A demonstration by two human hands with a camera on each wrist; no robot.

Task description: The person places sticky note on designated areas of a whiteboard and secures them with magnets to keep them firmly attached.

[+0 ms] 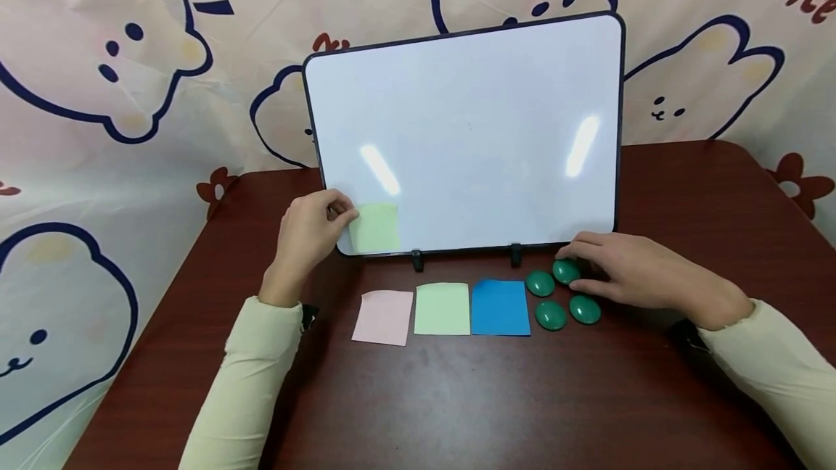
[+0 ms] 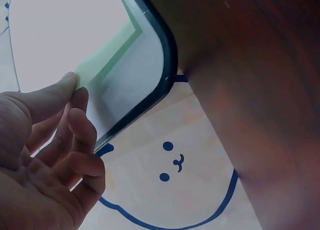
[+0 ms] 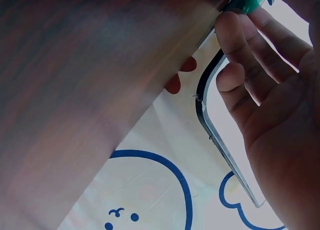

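Head: your left hand [image 1: 312,231] pinches a pale-green note [image 1: 379,228] at the whiteboard's [image 1: 470,122] lower-left corner; right hand [image 1: 636,270] grips a green disc [image 1: 565,270]. No disc up yet; three notes [image 1: 443,309], three discs [image 1: 551,315] left on table [image 1: 418,405]. Left wrist: note's edge pinched. Right wrist: disc at fingertips.
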